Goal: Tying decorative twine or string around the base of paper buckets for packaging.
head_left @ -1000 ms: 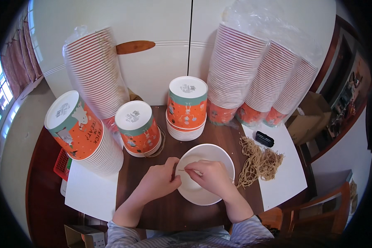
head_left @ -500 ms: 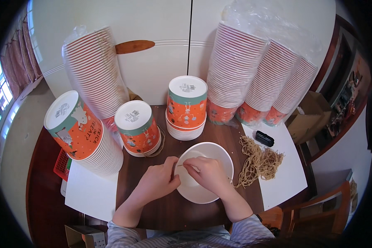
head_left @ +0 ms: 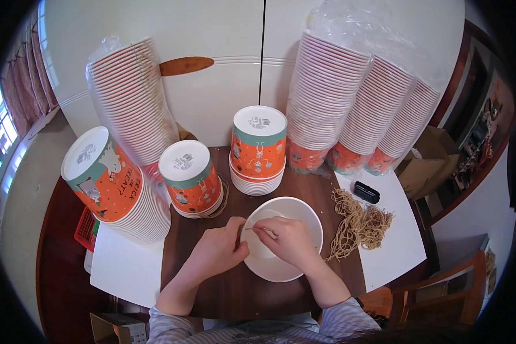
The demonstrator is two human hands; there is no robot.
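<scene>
The white bucket (head_left: 272, 268) stands mouth up before me; clock positions are read from it. My right hand (head_left: 286, 238) pinches a thin cord (head_left: 249, 229), thumb and fingertip together, at the rim between nine and ten. My left hand (head_left: 219, 246) is at nine; whether it grips, I cannot tell. Twine bundle (head_left: 358, 223): three o'clock. Black object (head_left: 366, 192): two. Inverted bucket stack (head_left: 259, 152): between eleven and twelve.

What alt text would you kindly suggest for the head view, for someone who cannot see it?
A person's right hand pinches a thin tan strand at the left rim of an open white bucket, with the left hand beside it. Nearby stand upturned orange-and-green bucket stacks and plastic-wrapped stacks; a tan cord tangle lies to the right.
</scene>
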